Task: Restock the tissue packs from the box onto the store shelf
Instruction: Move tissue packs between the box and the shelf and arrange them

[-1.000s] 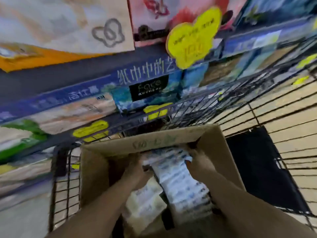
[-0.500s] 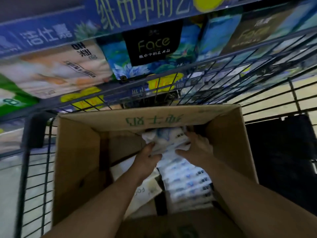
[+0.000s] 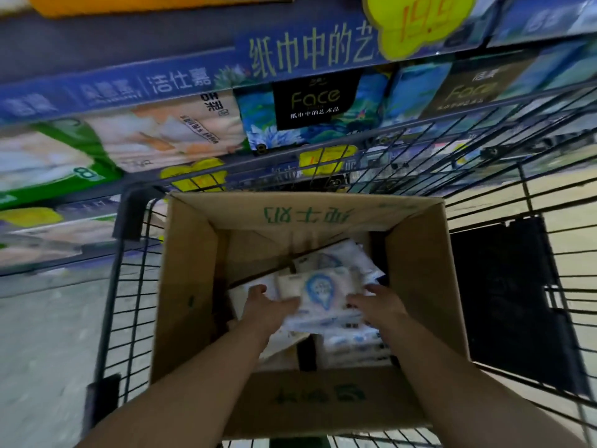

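Inside the open cardboard box (image 3: 190, 286), both bare forearms are reaching down and forward from the near edge, side by side. The left hand (image 3: 268, 307) is lying palm-down with its fingers (image 3: 258, 290) curling against the left end of a white tissue pack (image 3: 318, 294) with a blue emblem, and the right hand (image 3: 378, 302) is pressing against that pack's right end, fingers spreading over it. The pack is sitting clamped between the two hands, tilted a little, above the other packs and near the middle of the box; whether it is resting on them cannot be told through the blur.

More tissue packs (image 3: 353, 345) are lying stacked in the box toward its right wall, and another loose one (image 3: 342, 257) is leaning near the far wall. The left part of the box is showing bare cardboard. The box is sitting in a wire shopping cart (image 3: 129, 302), filling most of its width, with a dark flap (image 3: 504, 295) beside the box's right wall.

Beyond the cart's far edge, store shelves (image 3: 181, 82) are carrying larger tissue bundles (image 3: 316, 108), some marked "Face", with yellow price tags (image 3: 423, 24) hanging on the shelf edges.
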`<state>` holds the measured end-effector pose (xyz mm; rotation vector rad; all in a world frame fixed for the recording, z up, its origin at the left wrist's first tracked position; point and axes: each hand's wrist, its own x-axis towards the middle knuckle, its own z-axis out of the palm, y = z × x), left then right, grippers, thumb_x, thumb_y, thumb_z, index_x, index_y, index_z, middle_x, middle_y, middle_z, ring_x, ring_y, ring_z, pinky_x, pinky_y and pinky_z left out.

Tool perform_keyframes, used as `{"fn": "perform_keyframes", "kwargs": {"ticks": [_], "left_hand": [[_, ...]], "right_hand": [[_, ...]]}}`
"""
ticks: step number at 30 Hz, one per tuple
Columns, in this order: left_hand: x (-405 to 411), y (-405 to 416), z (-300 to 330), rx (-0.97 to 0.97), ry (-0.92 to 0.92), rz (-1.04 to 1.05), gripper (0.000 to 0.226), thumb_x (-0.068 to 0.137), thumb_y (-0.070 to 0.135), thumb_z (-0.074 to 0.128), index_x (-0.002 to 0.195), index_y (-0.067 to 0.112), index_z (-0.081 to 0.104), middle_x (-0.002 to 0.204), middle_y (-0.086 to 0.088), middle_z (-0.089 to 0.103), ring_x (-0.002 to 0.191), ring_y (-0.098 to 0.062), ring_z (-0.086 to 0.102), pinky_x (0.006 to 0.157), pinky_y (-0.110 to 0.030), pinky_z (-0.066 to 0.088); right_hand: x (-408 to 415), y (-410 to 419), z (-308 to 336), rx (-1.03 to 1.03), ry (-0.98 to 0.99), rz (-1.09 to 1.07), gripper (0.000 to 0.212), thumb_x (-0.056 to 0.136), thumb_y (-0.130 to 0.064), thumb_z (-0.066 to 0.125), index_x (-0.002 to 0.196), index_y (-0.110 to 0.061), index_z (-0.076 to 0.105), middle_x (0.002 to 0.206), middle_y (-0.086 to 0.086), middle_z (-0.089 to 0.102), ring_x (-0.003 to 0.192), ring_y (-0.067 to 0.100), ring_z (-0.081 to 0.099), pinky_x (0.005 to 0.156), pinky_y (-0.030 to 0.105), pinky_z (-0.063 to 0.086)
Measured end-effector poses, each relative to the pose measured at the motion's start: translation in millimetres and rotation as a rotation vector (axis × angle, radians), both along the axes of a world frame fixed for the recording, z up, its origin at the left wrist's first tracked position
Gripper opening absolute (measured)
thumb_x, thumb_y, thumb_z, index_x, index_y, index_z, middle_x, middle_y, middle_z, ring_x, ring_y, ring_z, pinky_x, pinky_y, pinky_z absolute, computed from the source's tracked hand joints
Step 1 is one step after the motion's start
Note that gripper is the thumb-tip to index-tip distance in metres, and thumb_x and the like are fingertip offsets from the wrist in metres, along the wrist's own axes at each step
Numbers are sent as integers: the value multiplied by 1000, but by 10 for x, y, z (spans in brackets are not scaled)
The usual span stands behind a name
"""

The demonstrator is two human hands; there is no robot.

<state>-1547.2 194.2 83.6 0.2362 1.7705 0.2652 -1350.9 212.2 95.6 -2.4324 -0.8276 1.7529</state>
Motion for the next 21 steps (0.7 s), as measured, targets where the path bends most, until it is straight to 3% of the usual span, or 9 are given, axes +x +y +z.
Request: {"fn": "perform_keyframes", "kwargs": {"ticks": [2, 5, 7, 9, 12, 13, 16, 19, 21], "left_hand": [[-96, -82, 154, -47, -58, -121, 91, 73, 38, 80, 145, 10, 31, 134, -17, 47, 105, -30, 57, 76, -33, 51], [-206, -213, 343, -137, -123, -200, 56, 84, 34, 71, 129, 8, 49, 112, -14, 58, 84, -26, 60, 58, -34, 54], [-311, -284, 412, -125, -158, -191, 50, 81, 32, 73, 120, 5, 56, 110, -15, 65, 92, -31, 65, 73, -44, 58], [-416, -349, 460, -104, -244, -126, 49, 77, 27, 74, 118, 6, 59, 106, -14, 68, 93, -33, 68, 82, -55, 56], [-609, -475, 713, 0, -277, -130, 23, 93, 21, 59, 115, 13, 57, 102, -5, 64, 85, -21, 64, 63, -40, 57], [-690, -525, 760, 50, -261, -168, 26, 95, 21, 56, 120, 15, 57, 107, -6, 63, 89, -21, 64, 61, -35, 54], [-1007, -713, 956, 255, -248, -203, 34, 93, 17, 57, 127, 11, 57, 123, -8, 61, 110, -29, 61, 82, -35, 53], [-1496, -788, 1281, 461, -290, -211, 39, 92, 9, 59, 130, 2, 55, 130, -16, 59, 118, -30, 58, 100, -41, 47], [-1972, -798, 1658, 579, -303, -197, 38, 92, 13, 60, 128, 2, 57, 126, -16, 62, 116, -31, 59, 100, -43, 48]], "right_hand": [[-44, -73, 161, -90, -4, 135, 52, 92, -23, 60, 134, 4, 47, 138, 18, 50, 120, 33, 52, 98, 37, 43], [-139, -183, 394, -74, -62, 201, 40, 91, -16, 60, 126, 2, 57, 132, 18, 57, 103, 25, 54, 88, 31, 42], [-259, -282, 541, -62, -97, 301, 37, 90, -19, 59, 124, -4, 59, 128, 16, 59, 101, 21, 54, 86, 28, 43], [-383, -367, 635, -16, -141, 378, 33, 88, -25, 58, 117, -10, 65, 123, 15, 63, 108, 27, 59, 94, 35, 49], [-596, -539, 711, 47, -190, 308, 25, 84, -23, 60, 102, -10, 70, 108, 15, 68, 100, 30, 64, 90, 42, 54], [-715, -599, 780, 69, -200, 292, 24, 83, -23, 60, 99, -9, 71, 105, 16, 68, 98, 30, 64, 88, 42, 55], [-1157, -786, 1127, 140, -170, 143, 21, 83, -22, 65, 97, -8, 69, 93, 11, 70, 87, 27, 65, 79, 38, 56], [-1649, -904, 1611, 251, 1, -72, 8, 87, -15, 64, 95, -15, 63, 90, 9, 65, 85, 22, 58, 72, 32, 47], [-2066, -909, 1979, 362, 103, -125, 11, 87, -8, 65, 98, -7, 65, 92, 14, 62, 82, 26, 58, 71, 35, 46]]}}
